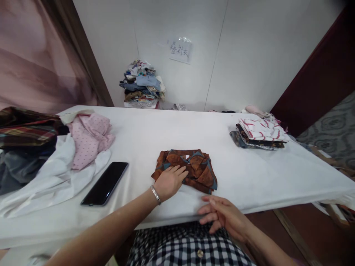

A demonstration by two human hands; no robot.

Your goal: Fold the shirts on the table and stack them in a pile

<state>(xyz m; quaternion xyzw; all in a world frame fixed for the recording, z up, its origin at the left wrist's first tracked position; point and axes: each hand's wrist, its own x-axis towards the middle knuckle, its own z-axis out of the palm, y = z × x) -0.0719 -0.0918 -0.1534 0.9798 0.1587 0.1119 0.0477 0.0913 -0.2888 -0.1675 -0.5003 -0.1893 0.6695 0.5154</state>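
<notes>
The counter [249, 177] under its white cloth runs wide from left to right in front of me. At its far left lies a loose heap of clothes [41, 155], dark plaid, white and pink dotted pieces tumbled together. Far right sits a folded stack [259, 133], a red-and-white striped piece on top. Beyond the counter, against the wall, stands another pile [142, 84] with a paper note [180, 50] taped above it.

A black phone [105, 183] lies near the heap, slanting from near left to far right.

The folded brown shirt [191, 170] is at the middle of the counter, straight ahead of me. Its long axis runs left to right, tilted a little so the right end sits nearer to me; the collar seems to face the far side.

My left hand [169, 181] lies flat and open on the shirt's near left part, fingers stretched to the right, gripping nothing. My right hand [224, 216] hangs at the near edge, just short of the shirt, fingers loosely curled and empty. So the left is the nearer one.
</notes>
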